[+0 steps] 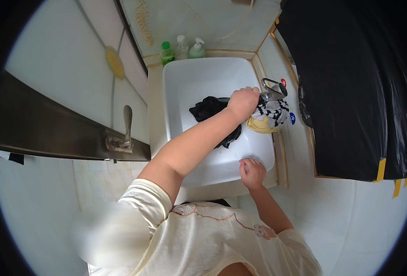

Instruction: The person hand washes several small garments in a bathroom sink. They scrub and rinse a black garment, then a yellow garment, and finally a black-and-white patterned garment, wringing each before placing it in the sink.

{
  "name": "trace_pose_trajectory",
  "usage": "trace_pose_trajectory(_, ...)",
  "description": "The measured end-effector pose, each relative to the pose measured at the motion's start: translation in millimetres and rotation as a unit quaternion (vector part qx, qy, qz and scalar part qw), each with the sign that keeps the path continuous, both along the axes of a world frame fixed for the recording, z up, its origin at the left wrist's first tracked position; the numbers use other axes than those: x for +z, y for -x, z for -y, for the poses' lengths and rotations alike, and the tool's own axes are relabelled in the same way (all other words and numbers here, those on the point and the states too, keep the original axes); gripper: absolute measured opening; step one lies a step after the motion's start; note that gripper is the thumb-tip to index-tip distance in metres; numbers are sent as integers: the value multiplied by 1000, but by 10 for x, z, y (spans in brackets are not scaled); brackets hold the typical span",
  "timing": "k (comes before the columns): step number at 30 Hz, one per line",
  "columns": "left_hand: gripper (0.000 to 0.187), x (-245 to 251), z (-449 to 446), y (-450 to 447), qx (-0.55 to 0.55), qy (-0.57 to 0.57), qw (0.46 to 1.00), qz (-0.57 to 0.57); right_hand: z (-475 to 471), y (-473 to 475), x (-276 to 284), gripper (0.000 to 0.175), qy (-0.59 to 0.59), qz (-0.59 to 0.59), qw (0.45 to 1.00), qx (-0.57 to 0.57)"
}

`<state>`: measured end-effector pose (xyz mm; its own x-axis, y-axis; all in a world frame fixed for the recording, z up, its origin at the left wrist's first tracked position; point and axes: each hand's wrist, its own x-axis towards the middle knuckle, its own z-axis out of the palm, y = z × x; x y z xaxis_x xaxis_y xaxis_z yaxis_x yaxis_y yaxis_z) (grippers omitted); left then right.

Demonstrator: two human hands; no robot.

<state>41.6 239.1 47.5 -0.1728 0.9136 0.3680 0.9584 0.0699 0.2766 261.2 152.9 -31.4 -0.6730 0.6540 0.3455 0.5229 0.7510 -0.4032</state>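
A wet black cloth (pixel 208 107) lies bunched in the white rectangular washbasin (pixel 203 74). My left hand (pixel 244 103) reaches across the basin, its fingers bent down at the end of the metal faucet (pixel 270 93). Black fabric shows on both sides of that hand; its fingertips are hidden, so I cannot tell what it grips. Right beside it, a bundle of yellow cloth (pixel 262 125) and black-and-white patterned cloth (pixel 274 112) sits against the faucet, on the basin's right rim. My right hand (pixel 253 172), loosely curled with nothing in it, is over the basin's near right corner.
Behind the basin stand a green-capped bottle (pixel 167 53), a clear white-capped bottle (pixel 181 48) and a pale green pump bottle (pixel 197 50). A door with a lever handle (pixel 127 129) is at left. Black plastic sheeting (pixel 348 96) hangs at right, with yellow tape.
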Motion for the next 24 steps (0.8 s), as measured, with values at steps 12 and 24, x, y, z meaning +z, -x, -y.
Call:
trace_pose_trajectory(12,12,61,27,-22,10,15,1000,-1,-316,402,-230,65,297,-62,952,-41)
trace_pose_trajectory(24,12,83,20,-19,14,31,999,-3,-802,1347,-914,58,335,-105,935,39)
